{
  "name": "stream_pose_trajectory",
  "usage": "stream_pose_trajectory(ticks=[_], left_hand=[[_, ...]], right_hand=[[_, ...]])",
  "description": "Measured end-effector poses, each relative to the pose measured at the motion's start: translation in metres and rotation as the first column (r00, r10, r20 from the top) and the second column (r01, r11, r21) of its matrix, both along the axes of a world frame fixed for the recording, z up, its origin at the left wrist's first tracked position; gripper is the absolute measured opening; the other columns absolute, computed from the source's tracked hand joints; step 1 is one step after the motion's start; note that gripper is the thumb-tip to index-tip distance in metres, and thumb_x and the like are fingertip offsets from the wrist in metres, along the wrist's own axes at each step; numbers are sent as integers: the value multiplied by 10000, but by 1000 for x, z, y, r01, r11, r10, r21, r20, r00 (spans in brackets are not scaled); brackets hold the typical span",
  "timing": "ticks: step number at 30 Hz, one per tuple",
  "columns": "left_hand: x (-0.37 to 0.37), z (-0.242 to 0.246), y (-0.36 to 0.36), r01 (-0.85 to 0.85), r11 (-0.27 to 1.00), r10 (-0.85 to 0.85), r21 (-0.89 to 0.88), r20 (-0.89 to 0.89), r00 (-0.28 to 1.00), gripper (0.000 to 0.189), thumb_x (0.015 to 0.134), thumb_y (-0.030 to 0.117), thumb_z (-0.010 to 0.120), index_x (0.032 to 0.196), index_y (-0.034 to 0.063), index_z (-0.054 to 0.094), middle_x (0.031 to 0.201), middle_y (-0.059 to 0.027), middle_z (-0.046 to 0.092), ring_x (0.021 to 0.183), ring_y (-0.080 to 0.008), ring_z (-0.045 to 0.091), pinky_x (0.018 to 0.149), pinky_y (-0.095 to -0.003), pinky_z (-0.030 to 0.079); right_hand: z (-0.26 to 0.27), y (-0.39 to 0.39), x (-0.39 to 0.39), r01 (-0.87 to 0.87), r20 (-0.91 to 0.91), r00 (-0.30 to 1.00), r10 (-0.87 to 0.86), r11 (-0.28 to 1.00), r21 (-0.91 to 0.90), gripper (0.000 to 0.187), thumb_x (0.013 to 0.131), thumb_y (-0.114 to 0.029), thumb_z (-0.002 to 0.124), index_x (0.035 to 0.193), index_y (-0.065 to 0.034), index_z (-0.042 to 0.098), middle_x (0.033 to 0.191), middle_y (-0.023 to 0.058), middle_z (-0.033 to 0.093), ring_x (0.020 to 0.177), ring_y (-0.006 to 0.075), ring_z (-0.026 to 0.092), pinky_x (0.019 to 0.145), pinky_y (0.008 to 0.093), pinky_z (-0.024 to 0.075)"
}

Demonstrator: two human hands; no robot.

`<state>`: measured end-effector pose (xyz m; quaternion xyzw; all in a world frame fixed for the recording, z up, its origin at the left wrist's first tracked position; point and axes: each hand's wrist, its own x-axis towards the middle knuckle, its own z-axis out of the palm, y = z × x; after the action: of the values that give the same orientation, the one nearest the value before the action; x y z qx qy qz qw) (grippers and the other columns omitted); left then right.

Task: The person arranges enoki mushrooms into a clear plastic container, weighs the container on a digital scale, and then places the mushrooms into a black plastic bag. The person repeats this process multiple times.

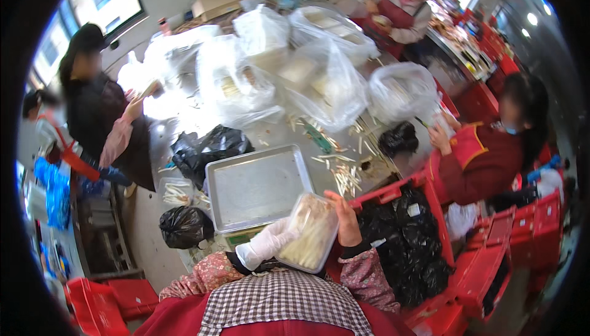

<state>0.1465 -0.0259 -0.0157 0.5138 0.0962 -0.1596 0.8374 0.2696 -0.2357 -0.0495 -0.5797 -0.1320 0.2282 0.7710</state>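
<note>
Just above my apron, a clear plastic container (308, 234) packed with pale, thin stalks is held tilted between both hands. My left hand (276, 237), in a white glove, grips its left side. My right hand (345, 221) is bare and braces the right edge with its fingers stretched along it; its thumb is hidden. Directly beyond the container, a shallow metal tray (258, 186) with nothing in it rests at the near edge of the metal table (272, 135). A green base (240, 238) shows partly under the tray.
White plastic bags (322, 82) of pale stalks cover the far table. Loose stalks (345, 177) lie beyond the tray. Black bags (186, 227) and a small stalk-filled tub (176, 192) sit left. A red crate (433, 216) holds black-wrapped packs (405, 244) at right. Several people work around the table.
</note>
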Motion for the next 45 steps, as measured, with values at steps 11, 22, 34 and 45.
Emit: stream_pose_trajectory(ticks=[11,22,34,45], left_hand=[[-36,7,40,-342,697,255,-630,-228,940,611,1042,450,475,1552,147,327,1537,-59,429,1365,-219,468,1145,-395,391],[-45,33,28,-181,908,120,-378,-180,976,743,994,446,592,1562,89,270,1493,-100,449,1340,-234,483,1118,-407,407],[-43,10,38,-203,864,154,-460,-143,978,602,1025,378,553,1505,85,338,1423,-109,490,1288,-234,516,1063,-407,467],[-51,-8,35,-288,847,211,-448,-214,954,610,1029,408,538,1512,98,335,1453,-121,460,1329,-260,487,1093,-402,446]], right_hand=[[16,137,9,71,430,900,74,947,-313,235,1033,-211,523,1000,-28,666,940,102,657,884,194,631,795,318,493],[85,155,7,-256,311,880,359,910,-327,341,955,-201,687,718,-18,523,648,-17,460,611,48,513,537,255,415],[119,143,-16,-200,776,487,400,916,-347,526,938,-419,627,589,-46,501,635,133,480,627,326,542,546,431,413],[125,142,-33,-234,704,672,228,968,-90,564,864,-354,763,538,-40,427,587,94,440,532,276,438,514,406,355]])
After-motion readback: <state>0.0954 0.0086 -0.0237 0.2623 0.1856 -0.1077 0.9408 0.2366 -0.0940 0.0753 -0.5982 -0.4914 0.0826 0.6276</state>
